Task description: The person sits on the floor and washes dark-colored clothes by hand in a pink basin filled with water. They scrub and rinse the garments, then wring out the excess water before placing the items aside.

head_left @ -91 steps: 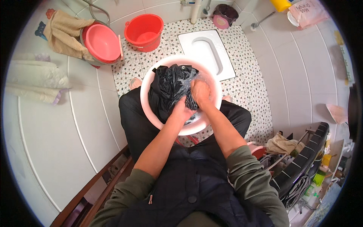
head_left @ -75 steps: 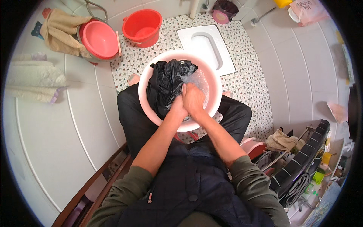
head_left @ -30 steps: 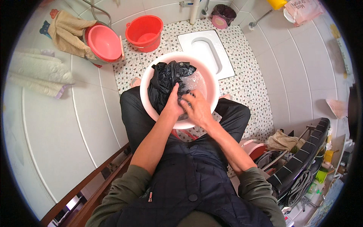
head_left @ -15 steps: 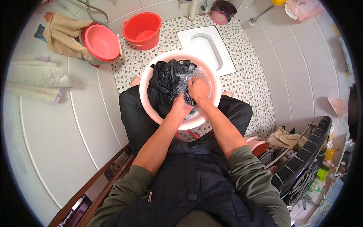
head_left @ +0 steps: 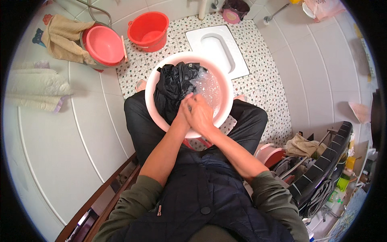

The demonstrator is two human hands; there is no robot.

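The fingers of the right hand (head_left: 200,114) were curled shut over a fold of the wet black garment (head_left: 174,86), and the left hand (head_left: 183,113) was pressed against it from the left, its fingers largely hidden beneath the right hand, so their spread could not be told; it touched the same fold of cloth. Both hands were held low in the round pale pink plastic basin (head_left: 155,117), at its near side. The black garment was heaped against the left wall of the basin, partly draped toward the rim, while soapy water (head_left: 209,86) was seen in the right half of the basin. The basin was set between the knees of the person, whose dark trousers (head_left: 139,125) flanked it on both sides. Beyond the basin, a white squat toilet pan (head_left: 217,46) was set into the speckled pebble-tiled floor (head_left: 264,76). Up and to the left of the basin, a red plastic bucket (head_left: 150,30) stood near a round pink plastic bowl (head_left: 104,44), and a tan towel (head_left: 60,38) was draped just left of that bowl.
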